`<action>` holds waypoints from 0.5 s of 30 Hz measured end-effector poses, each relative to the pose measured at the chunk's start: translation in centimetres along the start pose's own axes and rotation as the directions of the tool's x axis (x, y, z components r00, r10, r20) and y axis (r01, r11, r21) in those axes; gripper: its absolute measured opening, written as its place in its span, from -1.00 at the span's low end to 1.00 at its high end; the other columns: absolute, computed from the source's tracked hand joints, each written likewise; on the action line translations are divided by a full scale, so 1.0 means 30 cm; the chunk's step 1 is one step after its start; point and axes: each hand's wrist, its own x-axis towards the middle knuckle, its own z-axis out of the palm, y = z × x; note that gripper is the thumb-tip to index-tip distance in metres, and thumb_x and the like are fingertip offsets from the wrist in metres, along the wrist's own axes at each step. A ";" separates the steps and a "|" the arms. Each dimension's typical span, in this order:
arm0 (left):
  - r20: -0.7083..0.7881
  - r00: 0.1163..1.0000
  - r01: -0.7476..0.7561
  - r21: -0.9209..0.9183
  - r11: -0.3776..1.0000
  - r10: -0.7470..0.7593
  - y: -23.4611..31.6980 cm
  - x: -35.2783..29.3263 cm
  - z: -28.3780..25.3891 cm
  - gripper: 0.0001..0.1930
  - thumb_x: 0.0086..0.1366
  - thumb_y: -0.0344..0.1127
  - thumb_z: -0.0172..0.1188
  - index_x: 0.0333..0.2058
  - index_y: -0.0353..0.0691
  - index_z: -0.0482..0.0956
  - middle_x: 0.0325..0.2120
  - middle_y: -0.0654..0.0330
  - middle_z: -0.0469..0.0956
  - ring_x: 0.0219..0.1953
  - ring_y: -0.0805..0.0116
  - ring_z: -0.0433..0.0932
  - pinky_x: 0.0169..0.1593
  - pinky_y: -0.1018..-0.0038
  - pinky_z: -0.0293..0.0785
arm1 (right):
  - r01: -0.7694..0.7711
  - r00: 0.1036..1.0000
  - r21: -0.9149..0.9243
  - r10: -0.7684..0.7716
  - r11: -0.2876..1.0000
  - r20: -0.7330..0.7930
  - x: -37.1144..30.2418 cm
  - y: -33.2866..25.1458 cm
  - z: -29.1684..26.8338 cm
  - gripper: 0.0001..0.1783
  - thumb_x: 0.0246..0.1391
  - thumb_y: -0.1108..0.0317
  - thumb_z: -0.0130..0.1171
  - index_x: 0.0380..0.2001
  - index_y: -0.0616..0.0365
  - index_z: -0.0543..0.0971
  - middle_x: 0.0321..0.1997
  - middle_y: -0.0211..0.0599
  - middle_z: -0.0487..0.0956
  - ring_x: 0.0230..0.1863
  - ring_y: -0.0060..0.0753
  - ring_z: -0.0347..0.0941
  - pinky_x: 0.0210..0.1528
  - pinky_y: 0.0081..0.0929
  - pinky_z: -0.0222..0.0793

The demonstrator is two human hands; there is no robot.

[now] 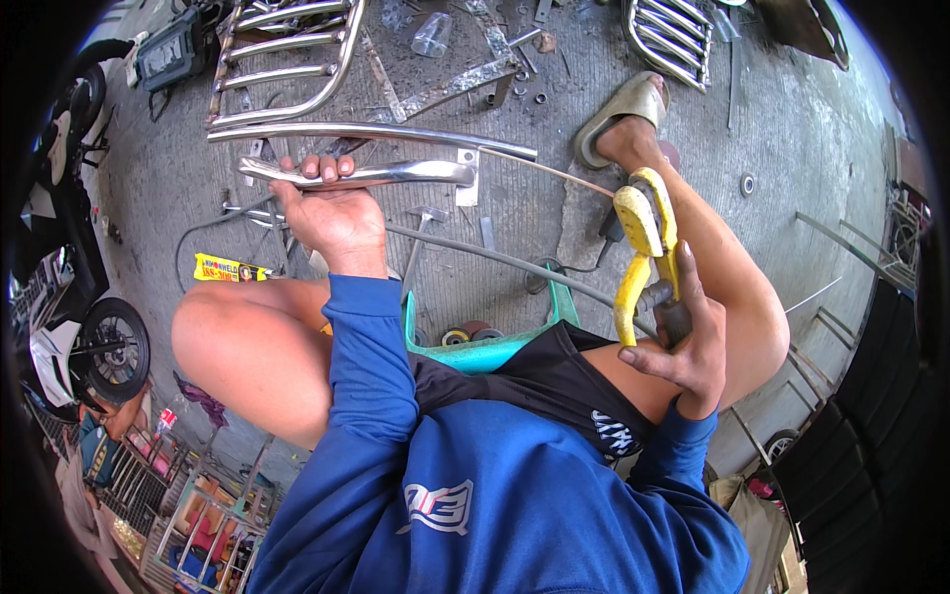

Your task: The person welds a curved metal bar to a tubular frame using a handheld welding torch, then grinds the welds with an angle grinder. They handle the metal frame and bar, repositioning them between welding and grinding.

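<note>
My left hand (336, 223) is closed around a bent, shiny metal tube (411, 174), palm up, near its left part. A small flat plate with holes (468, 190) stands at the tube's right end. My right hand (698, 337) grips a yellow welding electrode holder (633, 223) by its dark handle, thumb and fingers round it. From the holder's jaws a thin welding rod (549, 170) points left, its tip by the plate's upper corner; whether they touch I cannot tell. Behind the bent tube lies a longer straight metal tube (396, 131).
Shiny barred frames (287, 71) lie at the far side. A hammer (424, 220), a yellow packet (226, 267) and a grey cable (495, 257) are near my legs, with a teal plastic piece (485, 354) between them. Small metal scraps litter the concrete; a motorcycle (59, 317) stands left.
</note>
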 end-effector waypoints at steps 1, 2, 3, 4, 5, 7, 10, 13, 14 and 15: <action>0.003 1.000 0.003 0.001 1.000 -0.003 0.000 0.001 -0.001 -0.56 0.66 0.11 -0.44 -0.17 -0.04 0.32 -0.44 0.31 0.27 -0.46 0.44 0.27 -0.29 0.35 0.31 | -0.009 1.000 0.008 0.009 1.000 0.005 -0.001 -0.001 0.000 0.54 -0.44 -0.19 0.66 0.50 0.44 0.09 -0.25 -0.26 0.67 -0.51 -0.69 0.43 -0.44 -0.68 0.37; 0.007 1.000 0.002 0.001 1.000 -0.002 -0.001 0.002 -0.003 -0.56 0.66 0.11 -0.44 -0.17 -0.04 0.32 -0.44 0.31 0.27 -0.45 0.44 0.27 -0.29 0.35 0.31 | -0.010 1.000 0.014 0.010 1.000 0.005 -0.001 -0.001 0.001 0.54 -0.44 -0.19 0.66 0.50 0.44 0.09 -0.24 -0.25 0.67 -0.51 -0.69 0.43 -0.43 -0.68 0.37; 0.009 1.000 0.002 0.001 1.000 -0.002 -0.001 0.003 -0.004 -0.56 0.66 0.11 -0.43 -0.17 -0.04 0.32 -0.44 0.31 0.27 -0.45 0.44 0.27 -0.29 0.35 0.31 | -0.012 1.000 0.019 0.012 1.000 0.004 -0.001 -0.001 0.002 0.54 -0.43 -0.18 0.66 0.50 0.44 0.09 -0.23 -0.25 0.67 -0.50 -0.69 0.43 -0.43 -0.68 0.38; 0.013 1.000 0.001 0.001 1.000 -0.001 -0.001 0.003 -0.006 -0.56 0.66 0.11 -0.43 -0.16 -0.03 0.32 -0.44 0.31 0.27 -0.45 0.44 0.27 -0.29 0.35 0.32 | -0.005 1.000 0.022 0.005 1.000 -0.003 -0.001 -0.001 0.004 0.54 -0.43 -0.18 0.66 0.50 0.43 0.09 -0.23 -0.25 0.67 -0.50 -0.69 0.43 -0.42 -0.68 0.38; 0.013 1.000 0.000 0.001 1.000 0.000 -0.002 0.004 -0.007 -0.56 0.66 0.11 -0.42 -0.16 -0.03 0.33 -0.44 0.31 0.27 -0.45 0.44 0.27 -0.29 0.35 0.31 | 0.002 1.000 0.025 -0.002 1.000 -0.008 0.001 -0.002 0.004 0.54 -0.43 -0.18 0.67 0.51 0.42 0.09 -0.21 -0.24 0.68 -0.49 -0.69 0.43 -0.42 -0.68 0.38; 0.014 1.000 0.000 0.000 1.000 0.000 -0.002 0.003 -0.007 -0.57 0.66 0.11 -0.42 -0.16 -0.03 0.33 -0.44 0.31 0.27 -0.45 0.44 0.27 -0.29 0.35 0.31 | 0.018 1.000 0.031 -0.018 0.999 -0.016 0.007 -0.005 0.007 0.53 -0.43 -0.18 0.67 0.51 0.40 0.08 -0.18 -0.23 0.68 -0.49 -0.70 0.43 -0.41 -0.67 0.39; 0.025 1.000 0.003 0.001 1.000 -0.003 -0.001 0.001 -0.004 -0.57 0.66 0.12 -0.40 -0.16 -0.03 0.33 -0.45 0.31 0.27 -0.45 0.44 0.27 -0.29 0.36 0.31 | 0.069 0.993 -0.025 -0.071 0.997 -0.097 0.036 -0.014 0.022 0.51 -0.39 -0.13 0.68 0.53 0.34 0.07 -0.09 -0.19 0.68 -0.39 -0.66 0.48 -0.30 -0.62 0.46; 0.013 1.000 0.001 0.018 1.000 -0.001 0.000 -0.001 0.003 -0.58 0.66 0.11 -0.39 -0.15 -0.03 0.33 -0.45 0.32 0.27 -0.45 0.44 0.26 -0.30 0.36 0.30 | 0.120 0.972 -0.054 -0.128 0.991 -0.197 0.084 -0.030 0.051 0.42 -0.36 0.03 0.71 0.52 0.28 0.13 0.07 -0.02 0.66 -0.06 -0.36 0.61 0.04 -0.42 0.52; -0.003 1.000 -0.003 0.024 1.000 0.003 -0.001 -0.002 0.005 -0.57 0.66 0.10 -0.39 -0.16 -0.06 0.32 -0.45 0.31 0.26 -0.45 0.42 0.26 -0.30 0.36 0.31 | 0.124 0.967 -0.056 -0.134 0.991 -0.217 0.099 -0.038 0.062 0.38 -0.35 0.09 0.72 0.51 0.26 0.15 0.14 0.06 0.65 0.08 -0.22 0.67 0.18 -0.33 0.53; -0.019 1.000 -0.010 0.030 1.000 0.010 -0.001 -0.001 0.007 -0.57 0.66 0.09 -0.39 -0.17 -0.09 0.32 -0.44 0.30 0.25 -0.45 0.41 0.25 -0.31 0.35 0.31 | 0.123 0.964 -0.063 -0.134 0.990 -0.229 0.112 -0.048 0.070 0.36 -0.34 0.12 0.72 0.51 0.24 0.16 0.14 0.06 0.65 0.09 -0.23 0.66 0.15 -0.32 0.56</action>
